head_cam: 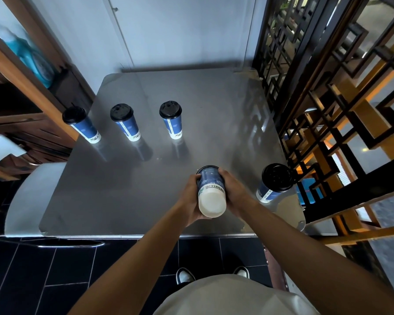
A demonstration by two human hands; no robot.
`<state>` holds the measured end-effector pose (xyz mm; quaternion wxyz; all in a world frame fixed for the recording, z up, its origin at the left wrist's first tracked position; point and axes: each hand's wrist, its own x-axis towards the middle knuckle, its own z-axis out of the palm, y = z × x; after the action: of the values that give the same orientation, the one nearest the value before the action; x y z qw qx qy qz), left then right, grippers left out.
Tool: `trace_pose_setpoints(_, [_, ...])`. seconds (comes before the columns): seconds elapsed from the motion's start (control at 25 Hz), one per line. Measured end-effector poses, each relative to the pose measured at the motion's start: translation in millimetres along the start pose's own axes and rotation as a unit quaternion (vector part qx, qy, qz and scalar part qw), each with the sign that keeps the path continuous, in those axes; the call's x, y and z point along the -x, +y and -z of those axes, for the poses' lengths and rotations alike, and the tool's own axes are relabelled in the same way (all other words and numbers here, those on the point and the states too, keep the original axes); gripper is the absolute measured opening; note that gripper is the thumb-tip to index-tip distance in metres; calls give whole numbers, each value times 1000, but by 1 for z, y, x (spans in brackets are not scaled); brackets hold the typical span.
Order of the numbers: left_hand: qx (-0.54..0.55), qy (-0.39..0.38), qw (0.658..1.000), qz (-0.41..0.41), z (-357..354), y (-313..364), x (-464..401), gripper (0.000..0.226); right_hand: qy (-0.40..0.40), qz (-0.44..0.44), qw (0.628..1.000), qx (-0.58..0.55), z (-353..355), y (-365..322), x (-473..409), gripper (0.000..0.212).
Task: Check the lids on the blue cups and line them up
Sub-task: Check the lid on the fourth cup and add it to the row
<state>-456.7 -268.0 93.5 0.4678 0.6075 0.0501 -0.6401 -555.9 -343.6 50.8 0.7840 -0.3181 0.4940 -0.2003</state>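
Observation:
Three blue cups with black lids stand upright in a row on the far left of the steel table: one point(83, 125) at the left edge, one point(125, 122) beside it, one point(172, 120) toward the middle. A fourth lidded cup point(274, 181) stands near the table's right edge. I hold a fifth blue cup point(210, 192) above the table's near side, tipped so its white base faces me and its lid points away. My left hand point(191, 201) grips its left side and my right hand point(233, 193) grips its right side. Its lid is mostly hidden.
The steel table point(146, 201) has a rounded near edge. A dark wooden lattice screen point(328, 110) runs along the right side, close to the fourth cup. Wooden shelving point(21, 98) with a blue bottle stands at the left. Dark floor tiles lie below.

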Motion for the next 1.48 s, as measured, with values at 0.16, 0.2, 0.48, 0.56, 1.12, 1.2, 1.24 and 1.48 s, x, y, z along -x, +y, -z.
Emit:
trace_pose_setpoints(0.16, [-134,5,991,-11,11,7,-12,82,6,3,999,53,0,-2,-1,82])
trace_pose_setpoints(0.2, [-148,-8,989,-9,14,7,-16,87,13,4,998,68,-1,-2,0,81])
trace_pose_setpoints(0.48, [-55,-59,996,-43,13,7,-9,77,32,8,996,77,-2,-11,2,59])
trace_pose_setpoints(0.56, [-16,-63,997,-43,12,7,-8,54,41,-4,997,70,0,-10,2,52])
trace_pose_setpoints(1.12, [-51,-8,997,-56,12,2,-19,81,24,7,1000,-11,-9,-10,7,53])
trace_pose_setpoints(1.2, [-63,-9,996,-63,15,1,-30,86,43,16,998,45,-8,-11,8,55])
trace_pose_setpoints(1.24, [-80,-1,994,-76,12,6,-20,80,55,24,994,88,-6,-12,8,55])
trace_pose_setpoints(1.48, [-79,-36,993,-77,1,14,7,68,70,55,982,164,-4,-18,14,50])
